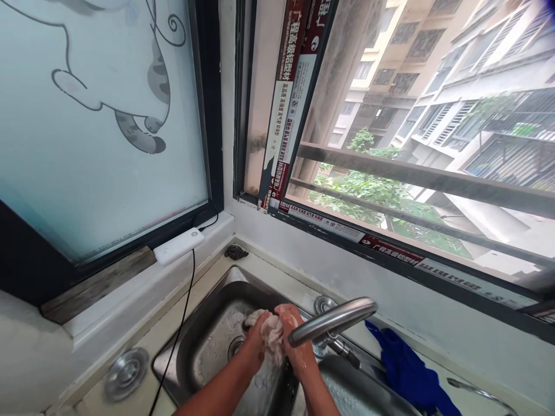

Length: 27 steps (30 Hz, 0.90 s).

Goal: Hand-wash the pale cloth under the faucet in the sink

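Observation:
Between my two hands is a wet, crumpled whitish cloth (273, 335), bunched up over the left basin of a steel sink (195, 323). My left hand (255, 345) grips it from the left, fingers closed round it. On the other side my right hand (295, 341) is closed on the cloth too, its skin wet and shiny. The curved faucet spout (333, 320) passes in front of part of my right hand. Below the cloth the basin is wet, and a drain (235, 346) shows left of my left hand.
A dark blue cloth (403, 370) lies right of the sink. A metal scourer (236, 252) sits in the back corner, a metal strainer (126, 372) on the left counter. From a white device (179, 245) on the ledge, a black cable (184, 315) hangs across the sink's left edge.

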Motion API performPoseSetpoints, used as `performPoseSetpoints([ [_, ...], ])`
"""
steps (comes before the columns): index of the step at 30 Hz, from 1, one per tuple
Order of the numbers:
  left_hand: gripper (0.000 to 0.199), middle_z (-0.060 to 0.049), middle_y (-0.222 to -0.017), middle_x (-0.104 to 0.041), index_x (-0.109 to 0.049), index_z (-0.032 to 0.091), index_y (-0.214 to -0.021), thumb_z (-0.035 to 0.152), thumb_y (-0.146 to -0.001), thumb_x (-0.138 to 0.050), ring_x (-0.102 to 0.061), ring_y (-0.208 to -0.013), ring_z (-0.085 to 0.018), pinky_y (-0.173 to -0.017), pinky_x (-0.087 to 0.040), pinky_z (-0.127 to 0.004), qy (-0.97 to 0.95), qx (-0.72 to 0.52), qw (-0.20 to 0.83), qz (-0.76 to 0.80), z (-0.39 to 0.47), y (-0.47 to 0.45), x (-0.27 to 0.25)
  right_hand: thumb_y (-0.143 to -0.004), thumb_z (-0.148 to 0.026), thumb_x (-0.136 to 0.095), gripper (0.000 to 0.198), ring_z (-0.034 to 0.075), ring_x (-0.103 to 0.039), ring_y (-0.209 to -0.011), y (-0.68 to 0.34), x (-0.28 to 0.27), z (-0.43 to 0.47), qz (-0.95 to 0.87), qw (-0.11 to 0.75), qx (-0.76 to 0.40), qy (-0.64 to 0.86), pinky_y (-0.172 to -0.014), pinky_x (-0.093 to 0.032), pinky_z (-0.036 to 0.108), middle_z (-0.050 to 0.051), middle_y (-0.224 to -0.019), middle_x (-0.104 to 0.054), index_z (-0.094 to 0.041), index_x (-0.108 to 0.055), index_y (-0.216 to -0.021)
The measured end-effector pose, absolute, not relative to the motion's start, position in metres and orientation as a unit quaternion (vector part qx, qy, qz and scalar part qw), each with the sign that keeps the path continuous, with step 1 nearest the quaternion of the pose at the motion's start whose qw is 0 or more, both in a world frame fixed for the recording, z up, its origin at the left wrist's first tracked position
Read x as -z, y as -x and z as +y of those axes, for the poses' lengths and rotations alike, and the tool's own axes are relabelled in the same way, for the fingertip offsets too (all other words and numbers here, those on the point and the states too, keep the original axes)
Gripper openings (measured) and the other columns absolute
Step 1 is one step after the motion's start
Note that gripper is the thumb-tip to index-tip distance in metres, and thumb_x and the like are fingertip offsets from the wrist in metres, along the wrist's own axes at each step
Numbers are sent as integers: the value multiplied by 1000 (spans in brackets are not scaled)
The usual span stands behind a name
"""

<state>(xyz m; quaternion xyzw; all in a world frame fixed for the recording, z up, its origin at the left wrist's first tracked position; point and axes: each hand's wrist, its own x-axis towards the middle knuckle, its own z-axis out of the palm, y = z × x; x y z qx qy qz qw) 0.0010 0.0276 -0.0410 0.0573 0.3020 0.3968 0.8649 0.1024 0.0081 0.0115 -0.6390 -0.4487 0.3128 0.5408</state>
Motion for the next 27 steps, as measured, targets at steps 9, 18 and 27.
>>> performPoseSetpoints([
  [9, 21, -7, -92, -76, -68, 15, -102, 33, -91, -65, -73, -93, -23, -90, -54, -32, 8, -404, 872, 276, 27, 44, 13, -78, -71, -65, 51, 27, -64, -105, -123, -6, -46, -329, 508, -586, 538, -93, -51, 45, 8, -112, -71, -25, -73, -100],
  [18, 33, -15, -98, -78, -68, 7, -116, 23, -87, -68, -75, -98, -28, -94, -55, -37, -13, -372, 885, 281, 27, 47, 3, -66, -63, -76, 43, 28, -63, -89, -126, -4, -36, -378, 494, -494, 608, -86, -51, 40, 4, -71, -67, -22, -65, -63],
  [27, 46, -14, -89, -78, -72, 12, -98, 56, -88, -64, -75, -97, -32, -89, -58, -42, 47, -370, 892, 256, 5, 33, 20, -74, -57, -74, 44, 27, -65, -97, -102, -38, -29, -394, 530, -526, 535, -85, -54, 38, 7, -101, -72, -22, -69, -101],
])
